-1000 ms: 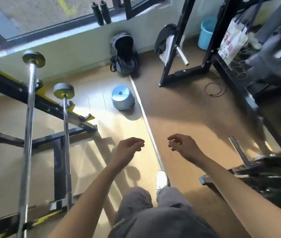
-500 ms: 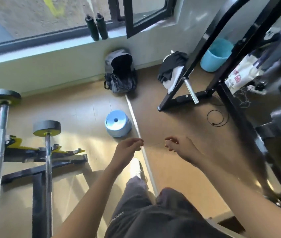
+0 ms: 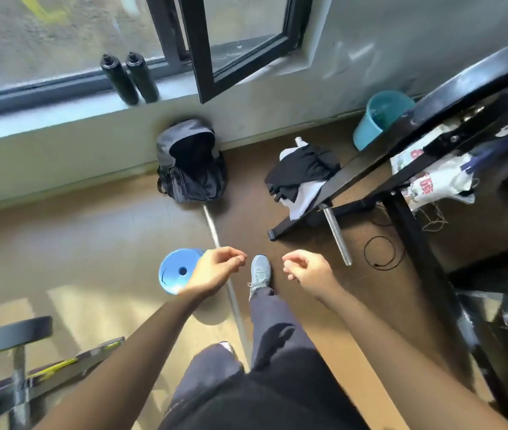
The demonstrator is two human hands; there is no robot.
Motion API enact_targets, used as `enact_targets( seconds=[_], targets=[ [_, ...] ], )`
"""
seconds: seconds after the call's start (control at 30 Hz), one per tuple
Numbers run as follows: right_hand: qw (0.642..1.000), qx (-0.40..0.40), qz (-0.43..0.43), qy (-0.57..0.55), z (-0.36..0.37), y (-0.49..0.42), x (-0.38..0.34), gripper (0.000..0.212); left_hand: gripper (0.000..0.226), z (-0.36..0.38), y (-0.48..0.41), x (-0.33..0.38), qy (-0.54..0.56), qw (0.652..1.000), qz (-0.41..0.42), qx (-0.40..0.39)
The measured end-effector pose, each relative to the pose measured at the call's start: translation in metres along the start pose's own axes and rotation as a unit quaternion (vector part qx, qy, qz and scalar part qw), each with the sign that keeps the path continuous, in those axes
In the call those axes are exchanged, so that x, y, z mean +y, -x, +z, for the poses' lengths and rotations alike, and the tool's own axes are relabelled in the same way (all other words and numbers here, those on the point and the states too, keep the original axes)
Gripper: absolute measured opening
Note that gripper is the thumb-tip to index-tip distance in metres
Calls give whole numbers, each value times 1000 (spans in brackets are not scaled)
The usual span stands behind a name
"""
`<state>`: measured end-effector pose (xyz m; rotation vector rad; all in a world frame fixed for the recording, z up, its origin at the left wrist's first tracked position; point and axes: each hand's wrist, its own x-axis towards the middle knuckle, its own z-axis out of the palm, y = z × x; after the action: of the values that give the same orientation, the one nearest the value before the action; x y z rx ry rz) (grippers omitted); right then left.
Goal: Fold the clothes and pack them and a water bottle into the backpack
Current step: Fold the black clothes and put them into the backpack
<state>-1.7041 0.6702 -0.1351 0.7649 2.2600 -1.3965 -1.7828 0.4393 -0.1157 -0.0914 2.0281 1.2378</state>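
Head view: both the left hand [image 3: 215,270] and right hand [image 3: 307,271] hang loosely curled and empty, and a stride toward the far backpack [image 3: 190,162] could trip on the floor bar [image 3: 215,234] near the shoe [image 3: 259,274].

The blue bin [image 3: 380,119] is half hidden by the black frame [image 3: 451,97]; the backpack [image 3: 190,162] interior is dark.

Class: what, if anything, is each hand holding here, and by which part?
Nothing is held: left hand and right hand hang empty, fingers loosely curled.
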Motion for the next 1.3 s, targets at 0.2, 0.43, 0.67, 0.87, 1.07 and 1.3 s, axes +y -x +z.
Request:
enact_targets(
  seconds=[0.2, 0.43, 0.67, 0.87, 1.07, 1.3],
  targets=[
    [997, 18, 14, 75, -43, -171, -34, 17, 11, 10, -119, 45, 23, 999, -30, -9],
    [974, 60, 55, 209, -73, -326, -47, 57, 16, 13, -191, 63, 60, 996, -65, 4],
    [952, 84, 197, 218, -106, -408, -28, 96, 11, 13, -223, 56, 68, 994, -90, 9],
    [921, 189, 138, 310, -128, -402, -33, 27, 16, 22, -236, 56, 84, 991, -105, -3],
    [955, 273, -12, 116, -124, -326, -89, 12, 7, 23, -242, 86, 86, 994, -65, -18],
    [968, 166, -186, 18, -132, -214, -175, 8, 29, -20, -221, 150, 64, 997, 43, 20]
  ],
)
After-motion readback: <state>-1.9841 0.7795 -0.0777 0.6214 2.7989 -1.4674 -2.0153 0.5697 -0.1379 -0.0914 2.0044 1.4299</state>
